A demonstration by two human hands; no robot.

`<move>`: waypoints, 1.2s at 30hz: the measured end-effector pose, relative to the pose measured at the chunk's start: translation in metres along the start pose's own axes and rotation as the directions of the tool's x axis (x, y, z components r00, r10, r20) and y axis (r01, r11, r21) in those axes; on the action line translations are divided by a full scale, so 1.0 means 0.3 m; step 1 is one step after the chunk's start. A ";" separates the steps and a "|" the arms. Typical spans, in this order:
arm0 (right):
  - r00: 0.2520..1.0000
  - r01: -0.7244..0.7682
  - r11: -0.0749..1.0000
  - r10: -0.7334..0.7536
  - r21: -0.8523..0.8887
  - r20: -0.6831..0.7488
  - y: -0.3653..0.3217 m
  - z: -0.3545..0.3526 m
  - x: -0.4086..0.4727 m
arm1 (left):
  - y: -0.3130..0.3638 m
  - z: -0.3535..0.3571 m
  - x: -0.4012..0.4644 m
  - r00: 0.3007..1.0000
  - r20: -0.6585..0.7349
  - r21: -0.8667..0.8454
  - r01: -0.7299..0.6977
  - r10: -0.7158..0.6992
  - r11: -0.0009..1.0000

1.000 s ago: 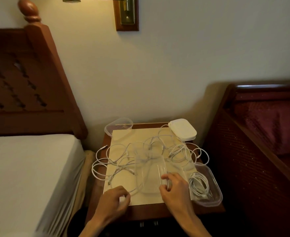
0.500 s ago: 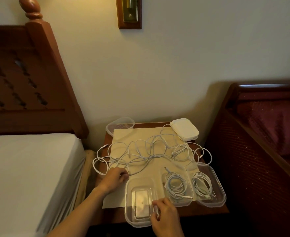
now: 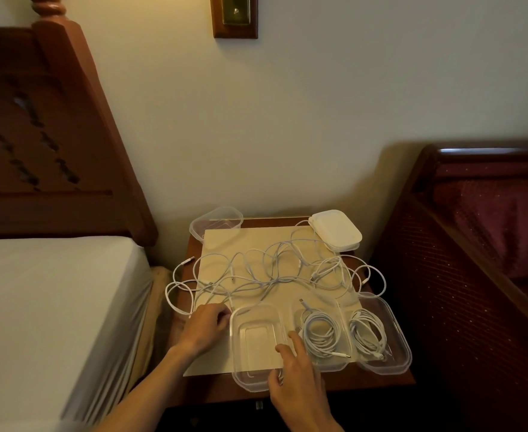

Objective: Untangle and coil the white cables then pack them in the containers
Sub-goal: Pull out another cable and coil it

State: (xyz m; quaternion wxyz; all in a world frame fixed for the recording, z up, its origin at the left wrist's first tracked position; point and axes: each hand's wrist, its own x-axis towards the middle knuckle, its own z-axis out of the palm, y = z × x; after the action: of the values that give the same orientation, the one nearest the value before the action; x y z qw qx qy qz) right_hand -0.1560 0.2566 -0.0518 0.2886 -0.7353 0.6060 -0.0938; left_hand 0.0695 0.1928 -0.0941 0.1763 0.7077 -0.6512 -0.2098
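Observation:
A loose tangle of white cables (image 3: pixel 272 272) sprawls across the beige mat (image 3: pixel 225 244) on the wooden nightstand. Three clear containers stand in a row along the front edge. The left one (image 3: pixel 240 353) is empty. The middle one (image 3: pixel 343 310) and the right one (image 3: pixel 396 344) each hold a coiled white cable. My left hand (image 3: pixel 205 330) lies on the mat just left of the empty container, fingers curled on a strand at the tangle's near edge. My right hand (image 3: pixel 297 381) grips the empty container's right wall, thumb inside, fingers outside.
Another empty clear container (image 3: pixel 216 222) sits at the nightstand's back left corner, and a stack of white lids (image 3: pixel 335 229) at the back right. A bed with a white sheet (image 3: pixel 47 307) borders the left side. A dark red wooden bench (image 3: pixel 474 260) stands on the right.
My right hand drew the empty container from the mat's middle to the front edge, uncovering the middle container, then slid along its right wall. My left hand moved slightly away from me, to the tangle's edge.

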 end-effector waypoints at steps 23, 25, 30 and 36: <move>0.956 0.089 0.995 -0.097 -0.042 -0.277 0.069 -0.289 0.744 | 0.308 -0.037 0.289 0.982 -0.175 -0.001 -0.066 0.065 0.998; 0.960 0.102 0.992 -0.117 -0.073 -0.254 0.080 -0.297 0.794 | 0.318 -0.025 0.312 0.985 -0.165 -0.019 -0.051 0.047 0.999; 0.990 0.125 0.966 -0.137 -0.225 -0.042 0.126 -0.316 0.896 | 0.309 0.010 0.350 0.996 -0.090 -0.054 0.015 -0.020 0.998; 0.951 0.267 0.963 -0.271 -0.047 -0.150 0.119 -0.363 0.942 | 0.322 0.014 0.393 0.997 -0.011 0.014 0.076 -0.075 0.997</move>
State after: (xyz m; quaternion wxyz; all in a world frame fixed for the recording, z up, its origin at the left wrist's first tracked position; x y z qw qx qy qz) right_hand -0.1689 -0.0479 -0.0422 0.2155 -0.8051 0.5220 -0.1814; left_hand -0.0071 0.0670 -0.0550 0.1665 0.7342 -0.6246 -0.2078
